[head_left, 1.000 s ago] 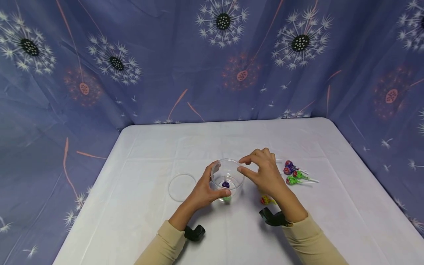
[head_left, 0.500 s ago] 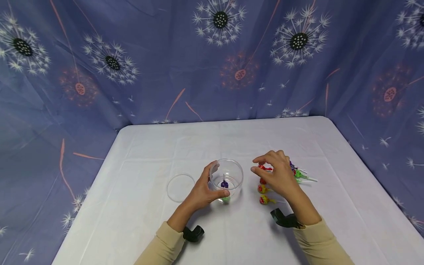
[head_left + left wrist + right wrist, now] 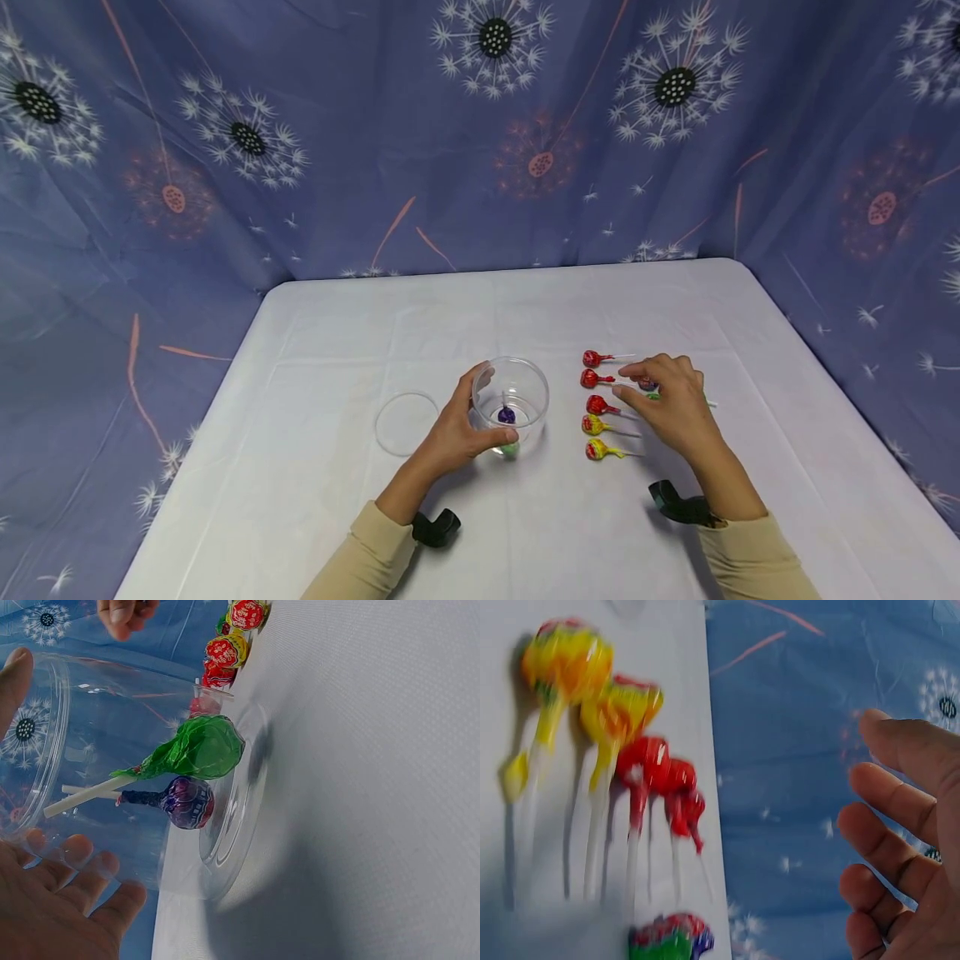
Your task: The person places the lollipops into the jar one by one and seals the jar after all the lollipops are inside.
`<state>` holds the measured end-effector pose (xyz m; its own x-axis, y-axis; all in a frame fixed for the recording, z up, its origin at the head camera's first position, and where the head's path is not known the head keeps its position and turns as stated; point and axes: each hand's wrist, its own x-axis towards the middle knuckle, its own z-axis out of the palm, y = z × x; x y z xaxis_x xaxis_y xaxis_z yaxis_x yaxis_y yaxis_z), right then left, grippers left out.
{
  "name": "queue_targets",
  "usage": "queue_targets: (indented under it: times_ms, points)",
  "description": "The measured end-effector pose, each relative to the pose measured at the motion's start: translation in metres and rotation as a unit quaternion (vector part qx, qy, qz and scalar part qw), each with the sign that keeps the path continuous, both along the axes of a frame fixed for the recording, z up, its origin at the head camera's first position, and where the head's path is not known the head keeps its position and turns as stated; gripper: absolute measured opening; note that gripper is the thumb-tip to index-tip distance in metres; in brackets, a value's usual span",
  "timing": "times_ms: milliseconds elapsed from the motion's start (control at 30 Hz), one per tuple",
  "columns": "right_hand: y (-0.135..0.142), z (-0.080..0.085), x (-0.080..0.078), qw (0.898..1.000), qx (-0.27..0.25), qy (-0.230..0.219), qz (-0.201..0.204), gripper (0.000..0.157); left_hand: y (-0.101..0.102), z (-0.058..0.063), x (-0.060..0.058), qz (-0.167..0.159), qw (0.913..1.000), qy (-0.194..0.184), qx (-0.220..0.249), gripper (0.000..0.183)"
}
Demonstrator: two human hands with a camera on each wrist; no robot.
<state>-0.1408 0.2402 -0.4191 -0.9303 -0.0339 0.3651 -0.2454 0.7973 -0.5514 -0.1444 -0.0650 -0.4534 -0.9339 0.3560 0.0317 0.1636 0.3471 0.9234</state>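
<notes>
My left hand (image 3: 459, 429) grips a clear plastic tub (image 3: 531, 429) around its side, thumb in front. Inside it stand a green lollipop (image 3: 206, 750) and a purple lollipop (image 3: 189, 802), heads down and sticks up, as the left wrist view shows. My right hand (image 3: 670, 402) is above the right part of the table, its fingers loosely bent, with nothing between thumb and fingertips. Under and behind it, a purple lollipop (image 3: 647, 384) and green ones (image 3: 660, 945) are mostly hidden. Left of that hand lie red lollipops (image 3: 597, 405) and yellow lollipops (image 3: 596, 450) in a column.
A clear round lid (image 3: 377, 425) lies on the white tablecloth (image 3: 315, 483) left of the tub. Dandelion-print curtains (image 3: 375, 150) hang behind and at both sides of the table.
My right hand has moved from the tub's rim to the right, over the lollipops, uncovering the red and yellow ones. My left hand stays on the tub.
</notes>
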Motion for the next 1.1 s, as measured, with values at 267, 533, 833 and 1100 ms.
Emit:
queue_targets:
  times_ms: [267,533,833,1100]
  points:
    - [0.032,-0.009,0.003,0.997,0.06,-0.034,-0.041,0.027,0.002,0.011,0.003,-0.004,0.9999,-0.015,-0.005,0.099]
    - [0.057,-0.024,0.005,0.993,0.089,-0.062,-0.048,0.029,0.003,0.038,0.013,-0.009,0.9997,-0.022,-0.001,0.096]
    - [0.074,-0.031,0.004,0.994,0.073,-0.071,-0.048,0.029,0.0,0.0,-0.002,-0.002,1.0,0.001,-0.003,0.1]
    - [0.085,-0.039,0.009,0.992,0.071,-0.083,-0.056,0.027,0.0,0.0,-0.001,-0.002,1.0,-0.006,0.003,0.101]
